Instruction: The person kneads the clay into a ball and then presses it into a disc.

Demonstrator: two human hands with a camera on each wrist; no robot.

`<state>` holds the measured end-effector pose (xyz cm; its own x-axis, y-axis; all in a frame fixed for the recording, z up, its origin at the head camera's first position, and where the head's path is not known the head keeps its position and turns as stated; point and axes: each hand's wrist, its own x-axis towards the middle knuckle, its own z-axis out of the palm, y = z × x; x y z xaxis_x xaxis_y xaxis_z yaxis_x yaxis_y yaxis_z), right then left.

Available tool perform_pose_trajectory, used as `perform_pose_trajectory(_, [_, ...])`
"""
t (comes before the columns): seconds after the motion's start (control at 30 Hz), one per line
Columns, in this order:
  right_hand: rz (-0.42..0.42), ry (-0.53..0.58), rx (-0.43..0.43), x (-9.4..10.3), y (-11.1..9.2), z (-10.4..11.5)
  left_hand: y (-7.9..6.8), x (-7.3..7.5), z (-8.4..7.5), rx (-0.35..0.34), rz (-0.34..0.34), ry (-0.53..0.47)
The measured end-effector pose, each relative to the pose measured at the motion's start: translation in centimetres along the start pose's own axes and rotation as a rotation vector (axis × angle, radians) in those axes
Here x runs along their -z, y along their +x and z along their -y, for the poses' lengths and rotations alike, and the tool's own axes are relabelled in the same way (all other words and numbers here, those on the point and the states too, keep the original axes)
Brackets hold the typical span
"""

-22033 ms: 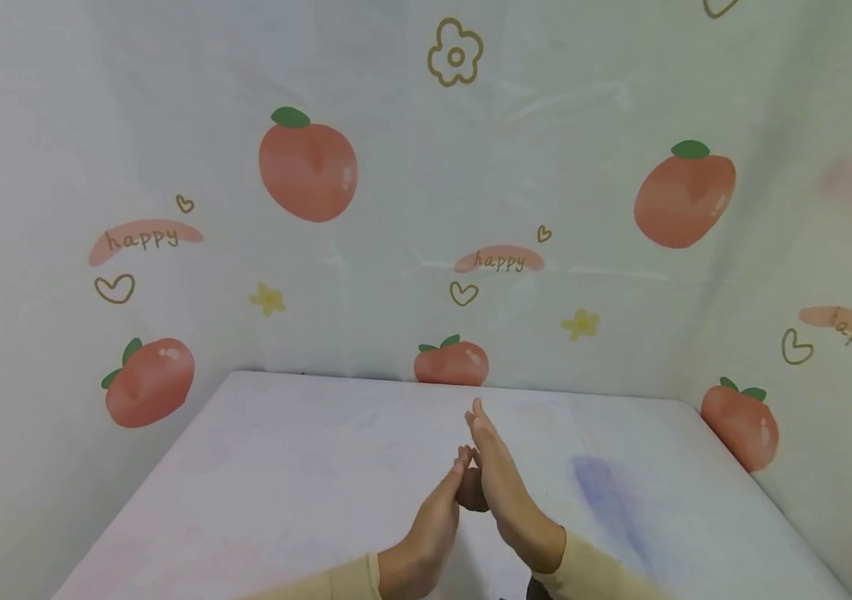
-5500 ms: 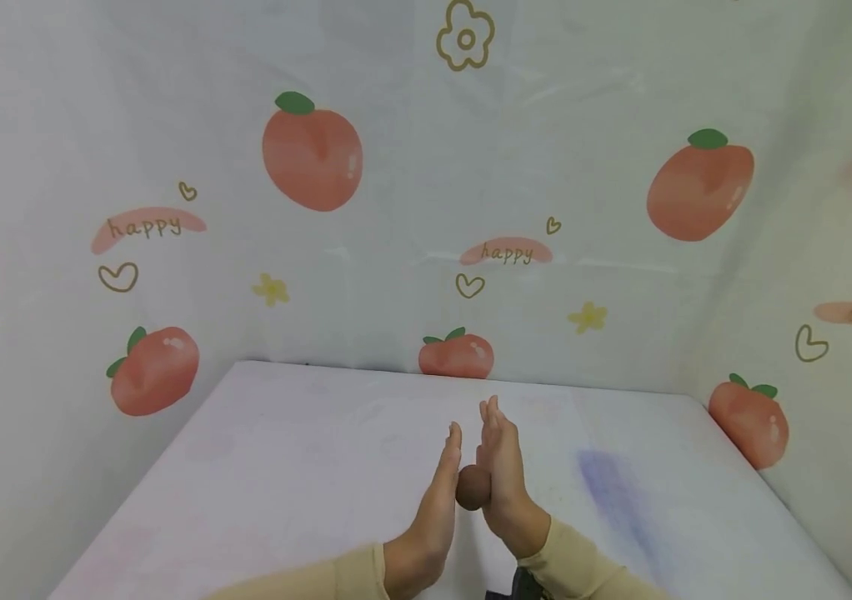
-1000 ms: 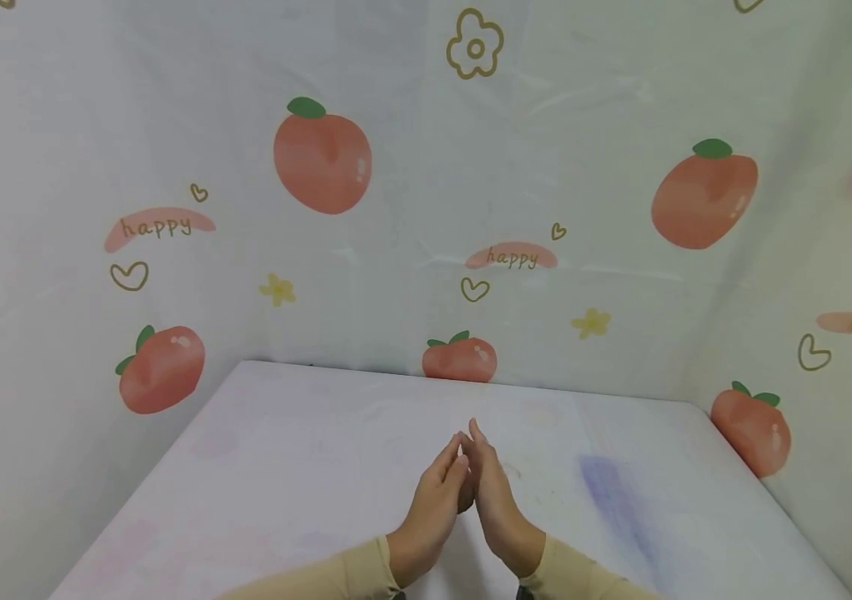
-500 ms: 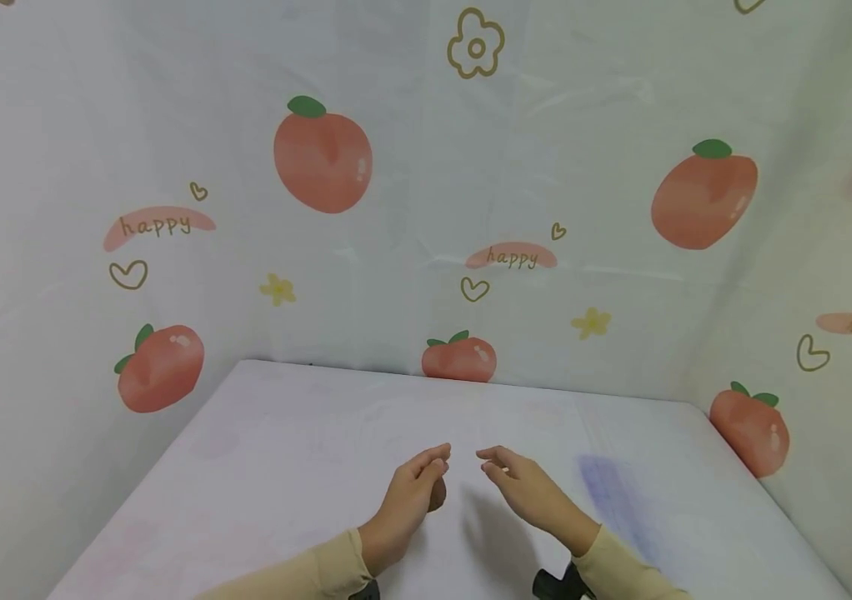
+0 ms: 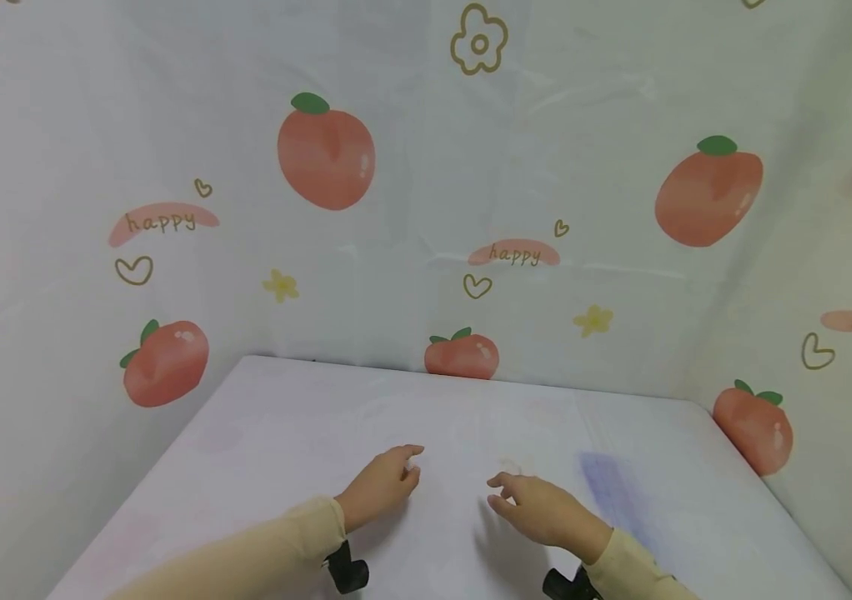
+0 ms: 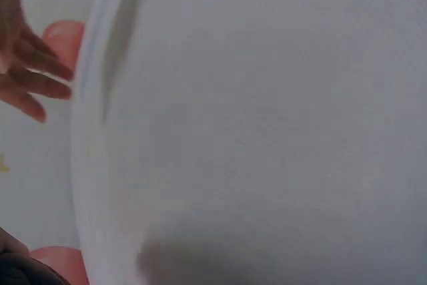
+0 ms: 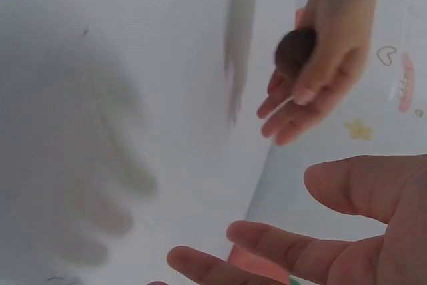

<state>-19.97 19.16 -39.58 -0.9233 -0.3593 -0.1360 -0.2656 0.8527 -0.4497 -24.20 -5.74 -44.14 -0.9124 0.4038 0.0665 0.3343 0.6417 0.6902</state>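
A dark brown ball (image 7: 295,53) is held in my left hand (image 5: 378,489), against the palm beside the thumb, as the right wrist view shows. In the head view the back of that hand hides the ball. My right hand (image 5: 546,508) hovers to the right, apart from the left one, palm down over the table. Its fingers (image 7: 287,248) are spread and relaxed in the right wrist view, with nothing between them. The left wrist view catches the right hand (image 6: 27,65) at its left edge; a dark shape at its lower left corner is too cut off to tell.
Both hands are above a white table (image 5: 306,433) with a faint purple smear (image 5: 613,492). A white curtain (image 5: 396,167) printed with red fruit surrounds it at the back and sides. Black wrist cameras (image 5: 347,568) hang below the sleeves.
A second ago the palms were together round the ball. Now they have parted: the left hand has moved left with the ball and turned palm down, and the right hand has moved right.
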Motion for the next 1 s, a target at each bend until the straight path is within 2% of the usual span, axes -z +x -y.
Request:
perform_pose_trajectory(0.1, [0.001, 0.002, 0.01, 0.0, 0.0, 0.1, 0.1, -0.7, 1.0, -0.023, 0.021, 0.193])
perform_pose_trajectory(0.2, [0.004, -0.001, 0.023, 0.0, -0.1, 0.2, 0.2, -1.4, 1.7, -0.059, -0.003, 0.363])
perform_pose_trajectory(0.3, [0.008, 0.0, 0.036, 0.0, -0.1, 0.4, 0.3, -2.0, 2.0, -0.072, -0.042, 0.497])
perform_pose_trajectory(0.4, [0.011, 0.004, 0.048, 0.0, -0.2, 0.6, 0.2, -2.2, 1.7, -0.059, -0.048, 0.577])
perform_pose_trajectory(0.47, [0.011, 0.003, 0.055, 0.0, -0.2, 0.7, 0.1, -2.2, 1.3, -0.045, -0.037, 0.595])
perform_pose_trajectory(0.6, [0.003, -0.006, 0.073, 0.0, -0.3, 0.8, 0.1, -2.0, 1.0, -0.027, -0.016, 0.524])
perform_pose_trajectory(0.7, [-0.003, -0.01, 0.085, 0.0, -0.3, 0.9, 0.3, -2.2, 1.3, -0.028, -0.002, 0.477])
perform_pose_trajectory(1.0, [-0.013, -0.008, 0.135, 0.4, -0.3, 1.4, 0.8, -2.7, 2.3, -0.053, 0.026, 0.478])
